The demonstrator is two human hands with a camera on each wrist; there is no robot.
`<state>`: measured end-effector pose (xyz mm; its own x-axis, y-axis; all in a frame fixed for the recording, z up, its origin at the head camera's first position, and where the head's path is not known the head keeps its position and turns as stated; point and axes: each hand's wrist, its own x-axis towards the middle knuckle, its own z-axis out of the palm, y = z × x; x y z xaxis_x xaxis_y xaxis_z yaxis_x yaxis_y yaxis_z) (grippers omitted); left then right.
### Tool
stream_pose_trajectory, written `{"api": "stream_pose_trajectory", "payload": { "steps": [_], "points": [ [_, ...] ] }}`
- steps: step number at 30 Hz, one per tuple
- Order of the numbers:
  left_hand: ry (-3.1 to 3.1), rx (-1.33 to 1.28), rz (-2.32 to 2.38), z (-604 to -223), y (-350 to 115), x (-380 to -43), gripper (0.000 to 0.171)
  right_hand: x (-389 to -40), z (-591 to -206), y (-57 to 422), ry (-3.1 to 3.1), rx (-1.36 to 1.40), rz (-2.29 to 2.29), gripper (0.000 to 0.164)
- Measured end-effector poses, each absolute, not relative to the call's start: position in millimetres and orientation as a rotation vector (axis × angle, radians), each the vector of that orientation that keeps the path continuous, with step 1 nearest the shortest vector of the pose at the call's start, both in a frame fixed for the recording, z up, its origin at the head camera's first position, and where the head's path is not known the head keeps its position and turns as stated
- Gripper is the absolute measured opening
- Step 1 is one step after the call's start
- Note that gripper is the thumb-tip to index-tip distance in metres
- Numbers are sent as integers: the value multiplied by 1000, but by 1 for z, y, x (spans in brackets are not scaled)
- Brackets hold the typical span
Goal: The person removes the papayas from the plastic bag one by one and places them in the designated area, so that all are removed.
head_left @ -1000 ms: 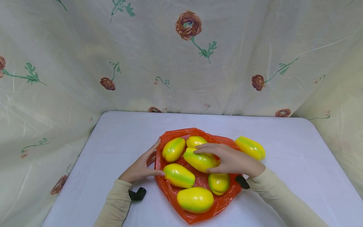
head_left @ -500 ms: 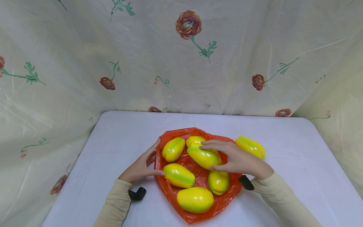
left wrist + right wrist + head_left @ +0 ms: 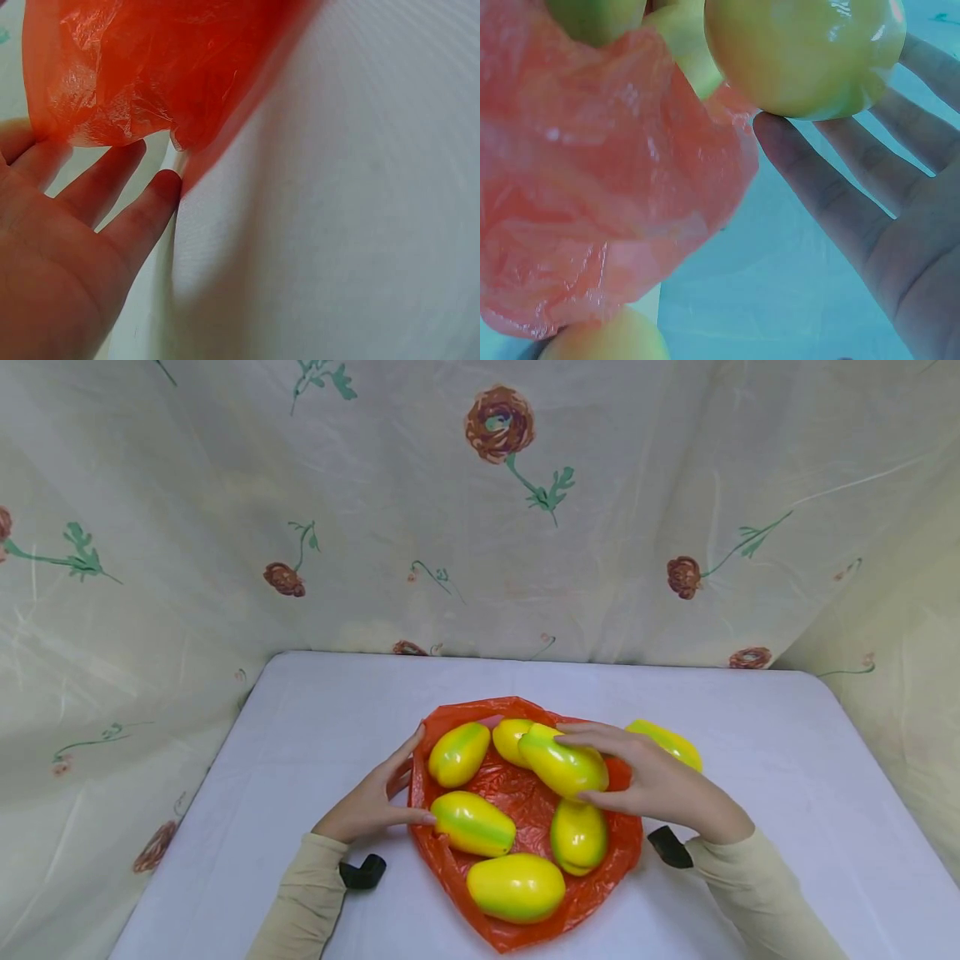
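My right hand point(image 3: 660, 781) grips a yellow papaya with a green streak point(image 3: 564, 762), thumb on the near side and fingers over the far side. The papaya is over the right part of an open red plastic bag point(image 3: 506, 785). Several like papayas lie in the bag, among them one at the front point(image 3: 516, 888) and one at the left point(image 3: 474, 824). My left hand point(image 3: 371, 797) rests at the bag's left rim with fingers spread; its thumb tip touches or nearly touches the left papaya. In the left wrist view, straight fingertips point(image 3: 161, 184) meet the red plastic.
Another papaya point(image 3: 671, 745) lies on the white table point(image 3: 787, 793) outside the bag, partly behind my right hand. A flowered curtain point(image 3: 600, 527) hangs behind the table and along its sides. A black strap piece point(image 3: 363, 872) is at my left wrist.
My right hand has moved right and slightly away from me with its papaya, from the bag's middle toward the right rim. The left hand has stayed in place.
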<state>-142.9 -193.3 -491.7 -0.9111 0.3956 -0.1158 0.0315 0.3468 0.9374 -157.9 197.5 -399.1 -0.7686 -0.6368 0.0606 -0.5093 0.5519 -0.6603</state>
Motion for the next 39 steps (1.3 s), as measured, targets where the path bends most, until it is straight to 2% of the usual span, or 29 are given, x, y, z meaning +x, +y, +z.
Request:
{"api": "stream_pose_trajectory", "payload": {
  "steps": [22, 39],
  "points": [
    [2295, 356, 1578, -492, -193, -143, 114, -146, -404, 237, 2742, -994, -1068, 65],
    [2294, 356, 1580, -493, -194, -144, 114, -128, -410, 259, 2866, -865, -1039, 67]
  ]
}}
